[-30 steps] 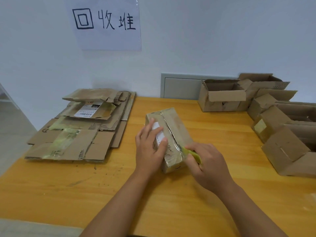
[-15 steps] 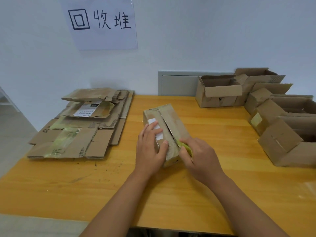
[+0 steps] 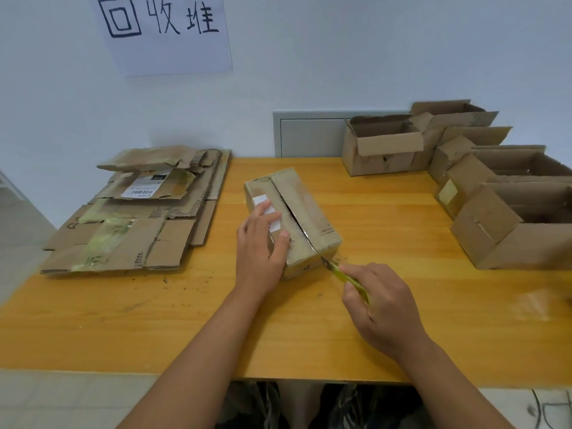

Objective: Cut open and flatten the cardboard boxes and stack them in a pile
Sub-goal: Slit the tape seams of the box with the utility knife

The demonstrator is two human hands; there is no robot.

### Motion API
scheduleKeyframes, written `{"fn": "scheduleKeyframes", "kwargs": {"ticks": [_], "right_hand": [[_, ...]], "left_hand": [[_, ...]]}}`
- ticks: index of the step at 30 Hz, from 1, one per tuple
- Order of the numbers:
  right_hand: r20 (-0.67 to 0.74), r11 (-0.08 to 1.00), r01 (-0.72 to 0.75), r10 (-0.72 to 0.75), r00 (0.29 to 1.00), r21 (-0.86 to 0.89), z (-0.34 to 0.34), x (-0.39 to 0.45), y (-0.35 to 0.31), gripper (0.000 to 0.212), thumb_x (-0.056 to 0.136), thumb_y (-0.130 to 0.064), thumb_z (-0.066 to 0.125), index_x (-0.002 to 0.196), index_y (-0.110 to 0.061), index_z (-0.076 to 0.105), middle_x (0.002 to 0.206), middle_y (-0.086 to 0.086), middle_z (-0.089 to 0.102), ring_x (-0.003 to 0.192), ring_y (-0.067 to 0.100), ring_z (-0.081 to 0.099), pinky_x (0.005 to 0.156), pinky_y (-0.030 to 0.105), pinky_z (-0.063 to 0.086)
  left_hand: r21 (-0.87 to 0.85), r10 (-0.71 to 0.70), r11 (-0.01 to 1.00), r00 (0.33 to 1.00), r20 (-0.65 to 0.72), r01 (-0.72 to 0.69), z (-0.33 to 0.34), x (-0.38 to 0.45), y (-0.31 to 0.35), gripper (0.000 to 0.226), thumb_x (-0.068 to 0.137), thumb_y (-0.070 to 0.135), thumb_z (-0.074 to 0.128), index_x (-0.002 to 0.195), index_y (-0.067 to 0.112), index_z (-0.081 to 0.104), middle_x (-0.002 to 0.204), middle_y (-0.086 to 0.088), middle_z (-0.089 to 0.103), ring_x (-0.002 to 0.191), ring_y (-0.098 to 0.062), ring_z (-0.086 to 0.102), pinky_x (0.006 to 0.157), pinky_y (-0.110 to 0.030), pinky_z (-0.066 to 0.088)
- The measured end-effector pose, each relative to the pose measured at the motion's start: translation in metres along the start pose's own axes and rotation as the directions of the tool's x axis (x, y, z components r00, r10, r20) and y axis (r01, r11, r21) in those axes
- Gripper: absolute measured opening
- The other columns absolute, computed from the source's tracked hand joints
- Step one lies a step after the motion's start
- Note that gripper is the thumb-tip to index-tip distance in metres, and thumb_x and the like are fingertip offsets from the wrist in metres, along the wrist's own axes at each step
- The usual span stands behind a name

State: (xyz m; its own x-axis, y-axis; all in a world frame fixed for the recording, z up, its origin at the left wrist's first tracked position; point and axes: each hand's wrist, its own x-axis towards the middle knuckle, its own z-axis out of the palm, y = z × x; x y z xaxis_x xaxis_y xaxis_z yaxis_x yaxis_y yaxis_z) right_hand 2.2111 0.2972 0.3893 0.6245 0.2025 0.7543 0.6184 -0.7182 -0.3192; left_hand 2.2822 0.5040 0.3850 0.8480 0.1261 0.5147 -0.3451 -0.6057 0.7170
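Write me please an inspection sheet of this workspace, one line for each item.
Surface: wooden table, small dark specks.
Job's things: taped box, top seam slit; flattened pile at left; open boxes at right.
Clutter: clear plastic scrap.
Hands: left hand presses on the box; right hand grips yellow knife, blade at the near edge.
Cables: one on the floor.
Surroundings: white wall, paper sign, grey panel.
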Motion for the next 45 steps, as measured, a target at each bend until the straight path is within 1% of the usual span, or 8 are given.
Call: {"fn": "scheduleKeyframes", "kwargs": {"ticks": [4,8,10,16,20,29,38,45], "right_hand": [[-0.075,0.974,-0.162,0.175,0.982,0.156,0.0,0.007,-0.007,0.038,0.102,-0.033,0.043,0.137,-0.018,0.051,0.096,0.004,0.072,0.081,0.014,0.061,0.071,0.028,0.048],[0.052,0.922,-0.325,0.321,0.946,0.211,0.016,0.036,-0.01,0.045,0.105,-0.043,0.037,0.15,-0.044,0.033,0.12,-0.02,0.06,0.106,0.004,0.061,0.084,0.018,0.046],[0.115,0.886,-0.412,0.396,0.911,0.212,0.023,0.043,-0.001,0.046,0.103,-0.052,0.031,0.149,-0.045,0.033,0.12,-0.012,0.067,0.103,0.013,0.065,0.082,0.027,0.05],[0.172,0.883,-0.416,0.385,0.907,0.219,0.024,0.038,0.013,0.048,0.102,-0.047,0.036,0.147,-0.054,0.023,0.112,-0.006,0.073,0.092,0.014,0.068,0.074,0.037,0.054],[0.22,0.874,-0.431,0.385,0.896,0.226,0.024,0.04,0.016,0.05,0.099,-0.059,0.028,0.147,-0.061,0.013,0.105,-0.003,0.074,0.079,0.013,0.067,0.068,0.042,0.055],[0.301,0.812,-0.518,0.44,0.846,0.268,0.016,0.064,0.037,0.048,0.105,-0.032,0.04,0.153,-0.033,0.03,0.113,-0.017,0.07,0.061,-0.009,0.057,0.056,0.012,0.04],[0.256,0.754,-0.542,0.478,0.84,0.37,0.019,0.059,0.04,0.048,0.099,-0.047,0.037,0.145,-0.033,0.039,0.1,-0.024,0.07,0.082,-0.003,0.065,0.07,0.024,0.05],[0.211,0.665,-0.548,0.521,0.827,0.507,0.025,0.056,0.04,0.032,0.104,-0.031,0.042,0.136,-0.035,0.044,0.096,-0.025,0.072,0.087,0.001,0.067,0.074,0.019,0.052]], "left_hand": [[0.111,0.002,0.994,1.0,0.006,-0.003,0.002,0.0,0.009,0.034,0.094,0.039,0.041,0.124,0.031,0.055,0.15,0.011,0.037,0.13,-0.014,0.027,0.103,-0.032,0.029],[0.342,-0.016,0.939,1.0,-0.016,0.02,0.021,-0.015,0.036,0.042,0.096,0.049,0.032,0.122,0.032,0.059,0.142,-0.001,0.044,0.128,-0.027,0.031,0.103,-0.045,0.029],[0.441,0.013,0.897,1.0,-0.005,-0.009,0.025,-0.019,0.045,0.039,0.095,0.05,0.035,0.115,0.031,0.063,0.13,-0.004,0.051,0.123,-0.029,0.034,0.098,-0.046,0.028],[0.406,0.388,0.768,0.864,0.322,-0.496,0.004,0.015,0.034,0.034,0.096,0.047,0.047,0.103,0.021,0.068,0.106,0.003,0.061,0.102,-0.021,0.055,0.088,-0.036,0.037],[0.341,0.413,0.76,0.816,0.404,-0.554,0.001,0.031,0.034,0.039,0.092,0.053,0.05,0.096,0.019,0.067,0.096,0.005,0.06,0.088,-0.017,0.051,0.075,-0.034,0.042],[0.397,0.154,0.796,0.787,0.597,-0.457,0.009,0.048,0.054,0.058,0.074,0.077,0.028,0.091,0.026,0.048,0.094,0.01,0.043,0.097,-0.013,0.033,0.087,-0.032,0.03],[0.302,0.218,0.806,0.73,0.648,-0.509,0.007,0.051,0.057,0.062,0.073,0.08,0.05,0.089,0.021,0.042,0.085,0.015,0.038,0.083,-0.012,0.031,0.074,-0.029,0.023],[0.367,0.165,0.789,0.745,0.646,-0.493,0.015,0.051,0.059,0.07,0.065,0.092,0.032,0.088,0.027,0.047,0.088,0.013,0.041,0.091,-0.012,0.035,0.083,-0.028,0.028]]}}
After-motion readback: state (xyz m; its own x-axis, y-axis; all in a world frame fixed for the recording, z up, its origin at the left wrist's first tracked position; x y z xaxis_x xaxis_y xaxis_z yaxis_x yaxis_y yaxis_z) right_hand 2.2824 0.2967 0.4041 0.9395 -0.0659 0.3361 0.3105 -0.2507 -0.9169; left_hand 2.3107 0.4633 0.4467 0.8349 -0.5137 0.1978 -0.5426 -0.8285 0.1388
